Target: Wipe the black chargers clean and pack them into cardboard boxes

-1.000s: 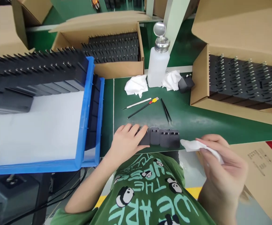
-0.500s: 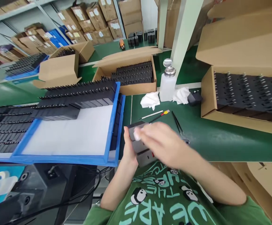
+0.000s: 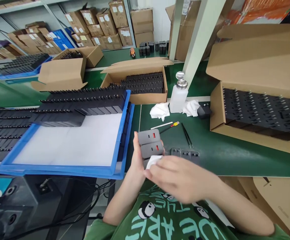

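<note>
In my left hand (image 3: 137, 160) sit several grey chargers (image 3: 150, 143), side by side, their port faces up, with red and black ports showing. My right hand (image 3: 177, 175) pinches a folded white wipe (image 3: 153, 161) against the charger nearest my body, partly hiding it. Just right of the held chargers, a short row of dark chargers (image 3: 185, 154) lies on the green bench. Black tweezers (image 3: 187, 135), a short cable with a yellow and red plug (image 3: 171, 126) and a thin white stick (image 3: 161, 125) lie beyond my hands.
A blue tray (image 3: 67, 169) with black chargers stands at left. Behind are an open carton of chargers (image 3: 148, 98), a white pump bottle (image 3: 178, 100) and crumpled wipes (image 3: 160, 111). Another open carton (image 3: 217, 110) stands at right, near a pale post (image 3: 200, 36).
My right hand with the wipe has moved down toward my body, uncovering the ports of the farther chargers. The row of chargers on the bench shows more fully. My view has shifted slightly.
</note>
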A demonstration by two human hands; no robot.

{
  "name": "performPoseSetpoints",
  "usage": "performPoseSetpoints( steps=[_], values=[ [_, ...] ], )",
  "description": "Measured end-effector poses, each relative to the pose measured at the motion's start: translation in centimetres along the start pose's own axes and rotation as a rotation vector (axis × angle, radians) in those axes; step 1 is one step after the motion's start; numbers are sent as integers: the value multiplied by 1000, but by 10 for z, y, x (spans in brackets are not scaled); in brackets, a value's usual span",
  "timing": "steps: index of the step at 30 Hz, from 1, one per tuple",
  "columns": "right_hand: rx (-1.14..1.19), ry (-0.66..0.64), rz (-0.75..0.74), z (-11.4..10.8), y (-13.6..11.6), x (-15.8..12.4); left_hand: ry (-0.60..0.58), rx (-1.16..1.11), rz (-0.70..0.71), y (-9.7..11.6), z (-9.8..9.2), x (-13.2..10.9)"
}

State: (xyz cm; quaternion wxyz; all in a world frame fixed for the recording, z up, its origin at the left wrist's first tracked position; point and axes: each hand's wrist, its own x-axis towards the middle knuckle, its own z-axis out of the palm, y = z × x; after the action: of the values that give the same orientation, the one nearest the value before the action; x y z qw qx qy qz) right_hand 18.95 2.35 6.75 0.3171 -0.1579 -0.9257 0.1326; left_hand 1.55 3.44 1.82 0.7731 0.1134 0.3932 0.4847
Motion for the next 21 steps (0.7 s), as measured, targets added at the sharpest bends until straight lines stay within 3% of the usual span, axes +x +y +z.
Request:
performPoseSetpoints(
  steps=[4, 7, 10, 12, 15, 18, 21],
  values=[
    [-225, -57, 192, -13, 41, -35, 0, 70, 20, 4, 5, -3],
    [-238, -90, 300, -25, 60, -55, 72, 123, 91, 4, 9, -3],
    [-212, -99, 395, -35, 41, -46, 147, 175, 179, -3, 16, 4],
    [-283, -98, 331, -35, 15, -28, 163, 206, 236, -11, 22, 12],
    [-604, -191, 229, -22, -10, -2, 144, 248, 316, -27, 33, 25],
    [-841, -198, 327, -8, -7, 5, 104, 283, 359, -42, 50, 30],
    [-938, -116, 484, -10, 2, -5, 51, 299, 325, -50, 73, 27]
  ],
)
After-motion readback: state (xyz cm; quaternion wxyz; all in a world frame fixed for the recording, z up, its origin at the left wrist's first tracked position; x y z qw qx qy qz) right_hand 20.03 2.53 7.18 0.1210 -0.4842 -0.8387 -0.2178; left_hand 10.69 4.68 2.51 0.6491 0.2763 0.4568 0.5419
